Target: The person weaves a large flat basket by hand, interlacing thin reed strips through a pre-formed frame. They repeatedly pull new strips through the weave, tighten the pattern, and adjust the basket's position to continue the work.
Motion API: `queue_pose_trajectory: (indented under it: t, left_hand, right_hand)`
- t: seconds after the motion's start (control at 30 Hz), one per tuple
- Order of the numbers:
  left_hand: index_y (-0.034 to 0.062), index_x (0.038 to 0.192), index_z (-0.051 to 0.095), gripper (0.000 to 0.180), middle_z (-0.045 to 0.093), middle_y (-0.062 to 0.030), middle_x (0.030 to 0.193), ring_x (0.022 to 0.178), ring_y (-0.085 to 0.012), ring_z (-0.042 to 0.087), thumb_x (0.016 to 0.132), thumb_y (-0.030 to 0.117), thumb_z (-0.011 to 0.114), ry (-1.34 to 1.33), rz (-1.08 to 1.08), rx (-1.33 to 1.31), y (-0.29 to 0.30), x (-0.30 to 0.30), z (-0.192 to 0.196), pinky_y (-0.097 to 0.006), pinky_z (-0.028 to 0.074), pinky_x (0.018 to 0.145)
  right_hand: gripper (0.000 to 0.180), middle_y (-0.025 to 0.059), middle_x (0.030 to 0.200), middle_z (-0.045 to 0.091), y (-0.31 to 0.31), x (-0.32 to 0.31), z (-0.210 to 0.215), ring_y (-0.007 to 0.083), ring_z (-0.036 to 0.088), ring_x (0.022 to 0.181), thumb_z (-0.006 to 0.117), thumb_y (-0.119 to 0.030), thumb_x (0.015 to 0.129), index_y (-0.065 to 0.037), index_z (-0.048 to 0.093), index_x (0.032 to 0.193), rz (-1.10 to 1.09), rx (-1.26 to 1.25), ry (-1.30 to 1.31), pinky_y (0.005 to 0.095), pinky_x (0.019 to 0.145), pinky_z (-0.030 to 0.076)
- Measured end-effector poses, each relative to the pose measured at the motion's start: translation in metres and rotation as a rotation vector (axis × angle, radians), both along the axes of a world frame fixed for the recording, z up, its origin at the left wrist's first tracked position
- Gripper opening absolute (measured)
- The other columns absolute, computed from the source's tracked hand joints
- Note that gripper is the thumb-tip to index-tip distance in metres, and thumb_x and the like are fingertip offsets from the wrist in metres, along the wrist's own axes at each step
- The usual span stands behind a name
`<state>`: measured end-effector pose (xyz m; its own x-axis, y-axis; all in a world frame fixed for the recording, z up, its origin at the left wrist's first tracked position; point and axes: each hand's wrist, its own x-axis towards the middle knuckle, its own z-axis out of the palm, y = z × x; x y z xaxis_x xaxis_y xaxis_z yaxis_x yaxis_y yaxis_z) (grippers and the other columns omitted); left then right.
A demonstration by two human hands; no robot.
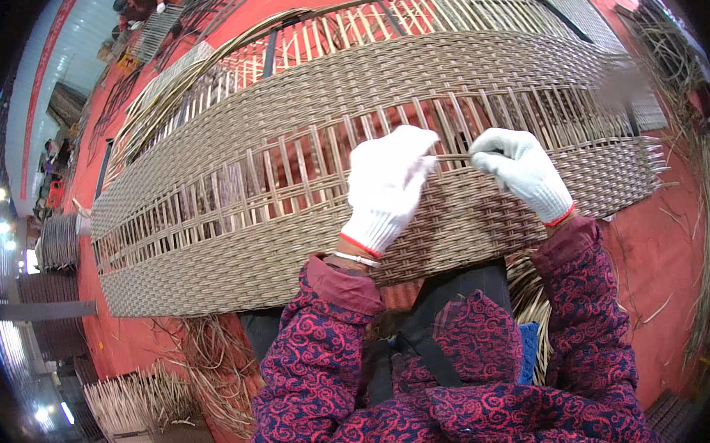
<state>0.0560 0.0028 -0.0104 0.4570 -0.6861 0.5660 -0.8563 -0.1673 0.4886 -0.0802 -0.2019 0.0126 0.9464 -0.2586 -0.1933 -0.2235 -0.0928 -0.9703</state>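
Observation:
A large brown-grey wicker panel (210,273) lies across in front of me, over my knees. Two tightly woven bands run along it, with rows of bare upright stakes between and beyond them. My left hand (387,188), in a white knitted glove, is over the lower band's upper edge, its fingers pinched together. To its right, my right hand (526,170) wears the same kind of glove, and its thumb and fingers are closed too. A thin brown weaving strand (453,158) spans the gap between my fingertips, held at both ends in front of the stakes.
Long loose strands (676,51) are heaped along the right side. Tangled offcuts (217,367) lie on the red floor (656,283) at lower left, beside a box of upright cut strips (141,397). Stacked dark panels (52,300) stand farther left. Another person (142,6) is far off at upper left.

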Motion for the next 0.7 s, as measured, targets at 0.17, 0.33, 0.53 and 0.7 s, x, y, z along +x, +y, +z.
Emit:
queue_pose_trajectory:
  t: [0.17,0.33,0.53,0.7]
  left_hand:
    - [0.0101,0.108,0.077,0.021,0.076,-0.0099,0.092,0.079,-0.0273,0.072,0.096,0.025,0.070,0.238,0.065,0.182,0.008,-0.002,0.016,-0.037,0.056,0.074]
    - [0.0099,0.098,0.077,0.015,0.075,-0.0128,0.090,0.076,-0.0286,0.073,0.093,0.022,0.070,0.123,0.380,0.348,0.039,0.007,-0.003,-0.037,0.056,0.070]
    - [0.0140,0.086,0.071,0.017,0.070,-0.0121,0.082,0.070,-0.0345,0.067,0.092,0.029,0.066,-0.044,0.362,0.357,0.013,0.004,-0.035,-0.046,0.049,0.068]
    - [0.0134,0.096,0.074,0.012,0.072,-0.0089,0.088,0.077,-0.0309,0.069,0.086,0.020,0.078,0.040,0.262,0.064,0.017,0.005,-0.041,-0.043,0.052,0.072]
  right_hand:
    - [0.022,0.0112,0.100,0.074,0.023,0.032,-0.005,0.0233,0.070,0.094,0.064,-0.015,0.093,-0.004,0.071,0.111,0.089,-0.370,-0.086,0.0348,0.086,0.054]
    - [0.054,0.0219,0.122,0.070,0.052,0.085,-0.040,0.0399,0.067,0.113,0.062,-0.032,0.087,-0.003,0.060,0.132,0.141,-0.821,0.061,0.0472,0.098,0.052]
    - [0.047,0.0203,0.112,0.073,0.035,0.100,-0.051,0.0384,0.068,0.109,0.070,-0.040,0.083,-0.004,0.069,0.114,0.380,-0.702,0.064,0.0472,0.094,0.053]
    - [0.030,0.0177,0.084,0.073,0.016,0.073,-0.029,0.0331,0.071,0.084,0.069,-0.030,0.082,-0.001,0.075,0.089,0.259,-0.489,-0.087,0.0431,0.079,0.054]
